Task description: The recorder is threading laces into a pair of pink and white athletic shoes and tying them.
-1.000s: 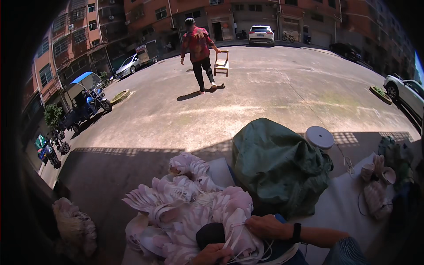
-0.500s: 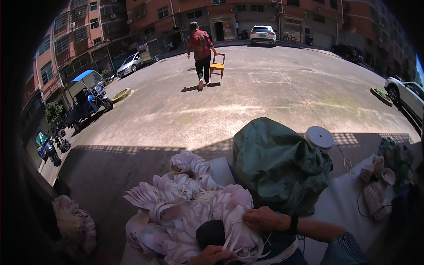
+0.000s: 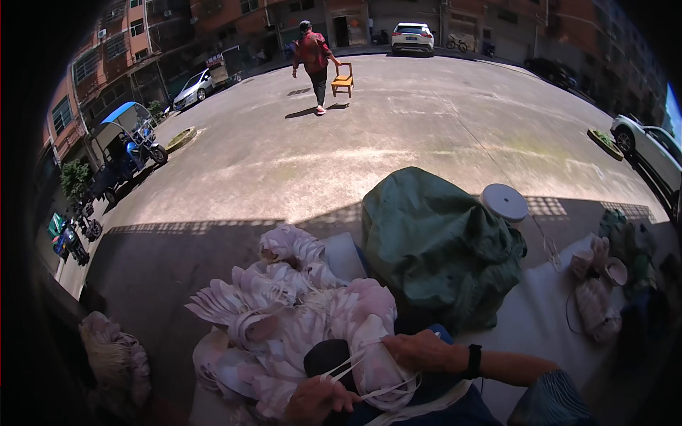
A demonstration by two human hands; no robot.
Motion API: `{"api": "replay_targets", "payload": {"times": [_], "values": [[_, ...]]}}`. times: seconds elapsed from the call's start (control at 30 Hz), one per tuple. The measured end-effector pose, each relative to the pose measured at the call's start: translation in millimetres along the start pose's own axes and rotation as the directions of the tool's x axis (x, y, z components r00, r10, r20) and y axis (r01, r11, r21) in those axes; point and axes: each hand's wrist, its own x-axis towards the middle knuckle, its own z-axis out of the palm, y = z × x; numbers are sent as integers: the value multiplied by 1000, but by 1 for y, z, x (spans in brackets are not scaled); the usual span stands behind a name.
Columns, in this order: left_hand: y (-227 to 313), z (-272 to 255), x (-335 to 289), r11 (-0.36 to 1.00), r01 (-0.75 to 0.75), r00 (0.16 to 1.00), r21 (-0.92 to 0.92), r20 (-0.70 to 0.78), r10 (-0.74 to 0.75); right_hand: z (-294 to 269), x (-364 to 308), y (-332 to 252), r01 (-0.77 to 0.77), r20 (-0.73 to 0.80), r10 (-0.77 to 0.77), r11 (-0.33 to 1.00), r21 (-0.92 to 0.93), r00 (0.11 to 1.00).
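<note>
Hands: my right hand (image 3: pixel 420 352) pinches, thumb against forefinger, at the edge of a pinkish-white piece (image 3: pixel 376 366) where the pale strips (image 3: pixel 346 365) gather; whether the tips grip the strips, the piece or both, I cannot tell. My left hand (image 3: pixel 318 400) is low and to the left, back upward, fingers curled; strips run up to it, though its fingertips are too hidden to show what they pinch.

Position of material: the piece lies at the right end of a heap of pinkish-white cut pieces (image 3: pixel 280 305), just in front of me. A dark rounded thing (image 3: pixel 328 357) shows between the heap and the strips; nature unclear.

Change over the last half second: the left hand has shifted leftward and down relative to that dark thing – away from the right, which keeps its place at the piece. The strips now span the wider gap, two of them fairly straight, while others loop loosely below the right hand. My reading: the right anchors while the left draws the strips out, so slack is being taken up there, with the lower loops untouched by it.

Surroundings: the green sack (image 3: pixel 435 248) is beyond my right hand, unmoved. The view has tipped slightly – and the person in red (image 3: pixel 311 53) carrying a wooden chair (image 3: pixel 342 80) is farther off, with no bearing on the handwork.
</note>
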Motion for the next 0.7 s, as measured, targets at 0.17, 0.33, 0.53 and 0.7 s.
{"api": "replay_targets", "payload": {"times": [0.17, 0.33, 0.53, 0.7], "values": [[17, 10, -8, 999, -12, 1000, -42, -25, 11, 20, -12, 2, 0, -109, 2, 1000, 12, 994], [27, 8, -19, 986, -127, 990, -110, -75, 119, 20, -17, -4, -2, -102, 10, 997, 74, 995], [14, -12, -27, 913, -199, 959, -355, -264, 106, 10, -16, -9, -88, -56, 96, 986, 144, 994], [15, -19, -27, 889, -174, 974, -422, -209, 92, 7, -16, -2, -139, -200, 189, 960, 243, 961]]}}
